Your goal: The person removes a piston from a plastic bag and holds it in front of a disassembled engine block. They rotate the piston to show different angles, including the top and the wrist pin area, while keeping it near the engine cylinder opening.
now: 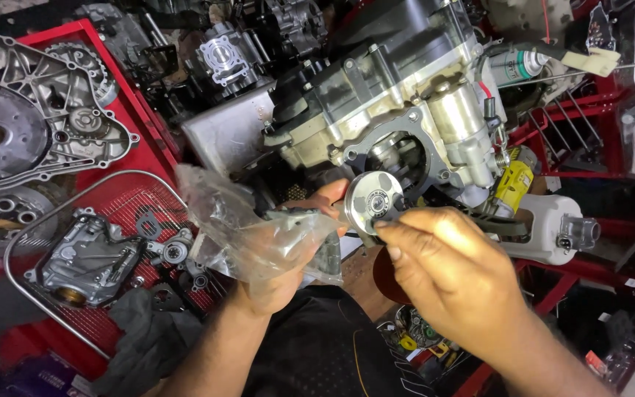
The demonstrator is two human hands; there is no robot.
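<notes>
While two hands (376,250) grip one piston (374,200), one bag (259,235) hangs.

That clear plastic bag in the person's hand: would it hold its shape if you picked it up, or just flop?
The clear plastic bag probably flops: it is crumpled and creased, draped over the left hand. It looks thin and light, though something grey inside may weigh it down. Its glossy film could be slippery.

I see a round, shiny metal disc (373,203) with a dark centre, held up facing me just below the engine opening. Beside it, a crumpled clear plastic bag (248,231) hangs, parts inside.
</notes>
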